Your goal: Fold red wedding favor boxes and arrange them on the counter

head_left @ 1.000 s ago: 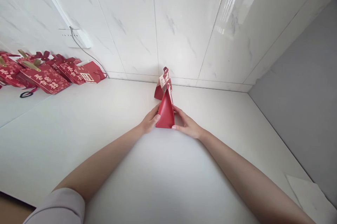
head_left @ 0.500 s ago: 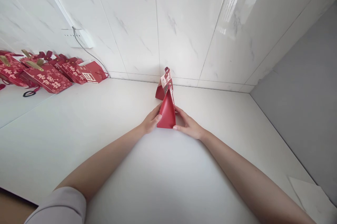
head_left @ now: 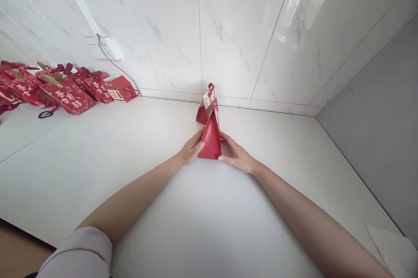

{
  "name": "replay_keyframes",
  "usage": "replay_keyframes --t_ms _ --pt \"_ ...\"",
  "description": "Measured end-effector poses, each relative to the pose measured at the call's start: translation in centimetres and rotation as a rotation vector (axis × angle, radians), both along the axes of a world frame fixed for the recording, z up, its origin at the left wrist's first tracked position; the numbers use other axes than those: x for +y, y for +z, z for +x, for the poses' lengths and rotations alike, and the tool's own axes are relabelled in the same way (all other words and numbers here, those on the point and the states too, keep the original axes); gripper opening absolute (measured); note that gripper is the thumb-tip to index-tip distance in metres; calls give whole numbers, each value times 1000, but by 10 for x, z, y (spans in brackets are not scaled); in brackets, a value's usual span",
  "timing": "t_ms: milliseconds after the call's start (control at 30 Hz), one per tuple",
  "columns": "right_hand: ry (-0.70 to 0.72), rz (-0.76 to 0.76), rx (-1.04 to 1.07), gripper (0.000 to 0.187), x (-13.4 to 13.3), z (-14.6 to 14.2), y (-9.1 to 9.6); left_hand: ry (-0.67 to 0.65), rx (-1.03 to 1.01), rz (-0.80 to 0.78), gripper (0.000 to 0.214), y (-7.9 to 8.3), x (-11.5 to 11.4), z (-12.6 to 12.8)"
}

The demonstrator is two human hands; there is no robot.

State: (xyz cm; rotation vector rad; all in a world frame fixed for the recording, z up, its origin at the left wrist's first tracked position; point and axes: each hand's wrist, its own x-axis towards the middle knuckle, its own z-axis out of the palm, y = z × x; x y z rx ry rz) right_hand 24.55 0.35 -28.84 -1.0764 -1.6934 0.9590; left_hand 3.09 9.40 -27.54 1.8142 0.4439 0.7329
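A red gift box point(head_left: 211, 141) with sloping sides stands upright on the white table point(head_left: 209, 221), its plain triangular end facing me. My left hand point(head_left: 192, 147) grips its left side, the thumb on the near edge and the other fingers partly hidden behind it. On the other side, my right hand point(head_left: 237, 154) holds the box with the thumb at the lower near corner and the fingers along the right face. Right behind it stands a second red and white gift box point(head_left: 203, 110) with a dark red loop handle on top; I cannot tell whether the two touch.
Several red gift boxes point(head_left: 70, 95) with white lettering and ribbon handles stand at the far left by the wall. A grey cable point(head_left: 112, 64) hangs from a wall socket point(head_left: 104, 47) behind them. White paper point(head_left: 392, 243) lies at the lower right.
The whole view has shifted slightly, so everything appears a little further right. Both hands keep the same hold on the gift box, which has not visibly moved on the table.
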Motion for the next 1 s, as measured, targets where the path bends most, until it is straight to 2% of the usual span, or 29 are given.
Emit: replay_keyframes --t_ms 233,733,833,1000 --pt "23 21 8 87 -2 -2 6 -2 22 21 75 0 0 -1" --pt "8 9 -45 91 -1 0 1 0 19 50 79 -4 4 -1" --pt "13 20 -44 91 0 0 1 -14 -12 -17 79 -3 2 0" --pt "37 -16 41 76 0 4 -2 3 -271 -392 69 3 -1 0"
